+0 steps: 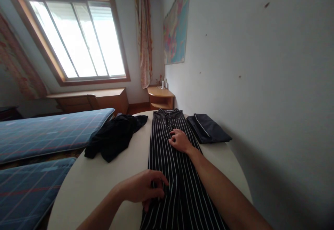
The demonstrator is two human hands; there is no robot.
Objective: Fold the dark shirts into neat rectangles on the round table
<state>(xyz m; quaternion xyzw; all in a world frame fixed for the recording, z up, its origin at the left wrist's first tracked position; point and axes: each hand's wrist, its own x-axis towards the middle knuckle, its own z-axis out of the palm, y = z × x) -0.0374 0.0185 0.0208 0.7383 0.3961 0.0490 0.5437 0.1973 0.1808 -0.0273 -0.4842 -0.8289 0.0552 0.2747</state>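
Observation:
A pair of black trousers with white pinstripes (167, 160) lies lengthwise on the round white table (86, 188), waistband at the far end. My right hand (180, 141) rests on the upper part below the waistband, its fingers loosely bent and apart. Nearer to me, my left hand (146, 187) is over the left side of the trouser legs. Its thumb and index finger are apart, and the other fingers curl partly out of sight. No fabric shows gripped in either hand. The lower ends of the legs run out of the picture.
A crumpled black garment (117, 134) lies at the table's left edge, and a folded dark garment (208, 128) at the right. Blue plaid mattresses (52, 127) stand to the left. The wall (261, 101) runs along the right; a corner shelf (161, 92) stands beyond the table.

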